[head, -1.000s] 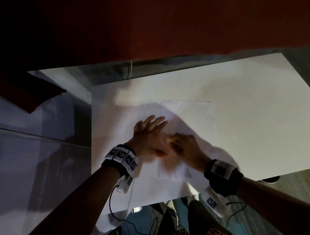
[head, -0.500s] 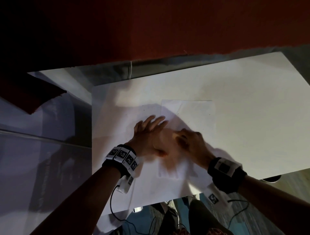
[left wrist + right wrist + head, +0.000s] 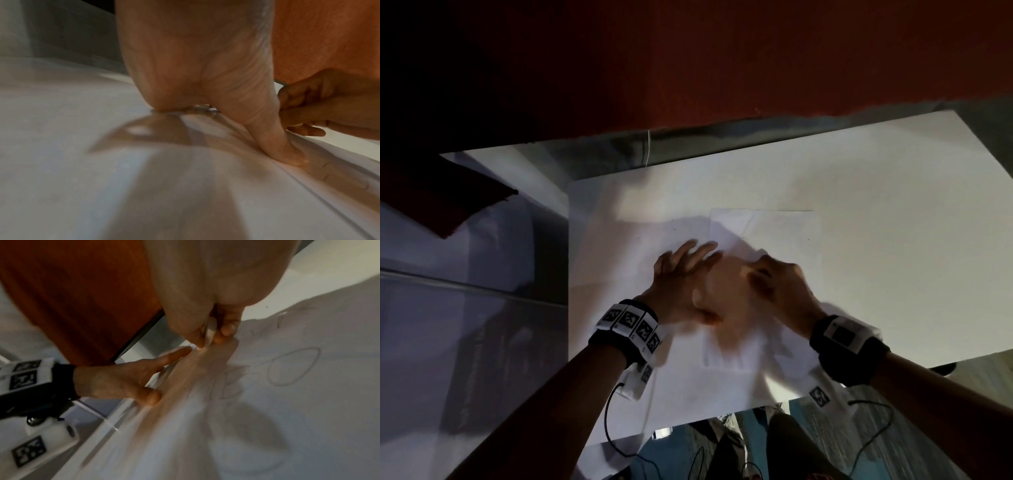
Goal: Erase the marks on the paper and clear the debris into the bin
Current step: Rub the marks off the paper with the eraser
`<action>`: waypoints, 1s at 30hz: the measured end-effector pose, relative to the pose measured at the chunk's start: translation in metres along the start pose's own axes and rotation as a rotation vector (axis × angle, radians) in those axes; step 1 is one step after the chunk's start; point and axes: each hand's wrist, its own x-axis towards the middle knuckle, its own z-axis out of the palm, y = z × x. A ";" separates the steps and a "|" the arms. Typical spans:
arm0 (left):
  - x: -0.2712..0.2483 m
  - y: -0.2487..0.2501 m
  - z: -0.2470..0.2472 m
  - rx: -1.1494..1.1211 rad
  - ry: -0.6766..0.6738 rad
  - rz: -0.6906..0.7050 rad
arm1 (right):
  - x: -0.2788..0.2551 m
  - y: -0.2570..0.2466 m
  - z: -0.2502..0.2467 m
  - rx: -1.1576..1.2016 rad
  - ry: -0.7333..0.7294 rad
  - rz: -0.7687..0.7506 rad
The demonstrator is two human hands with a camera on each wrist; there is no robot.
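White tabletop [image 3: 893,192] carried the paper [image 3: 784,233]; left hand [image 3: 685,284] pressed it flat, right hand [image 3: 780,284] pinched what looked like an eraser [image 3: 210,331]. Pencil loops [image 3: 294,366] remained; no bin visible.

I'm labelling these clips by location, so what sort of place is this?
Probably a room at home or a small workroom: a plain white table against a dark red wall, with one pencilled paper under the hands and cables below.
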 end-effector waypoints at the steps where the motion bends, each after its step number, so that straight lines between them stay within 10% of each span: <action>1: 0.000 0.001 0.000 0.006 -0.003 -0.002 | -0.003 -0.007 0.003 -0.004 -0.028 -0.055; 11: 0.000 0.002 -0.001 0.023 -0.027 -0.012 | -0.012 -0.021 0.013 0.066 -0.227 -0.142; 15: 0.000 0.000 0.001 -0.012 -0.021 -0.008 | 0.003 -0.006 0.001 0.039 -0.086 0.058; 19: 0.000 0.000 0.000 0.022 -0.021 -0.006 | -0.008 -0.021 0.006 0.018 -0.186 -0.123; 30: -0.003 0.001 -0.003 -0.034 -0.028 0.002 | -0.002 -0.003 -0.005 0.038 -0.071 0.030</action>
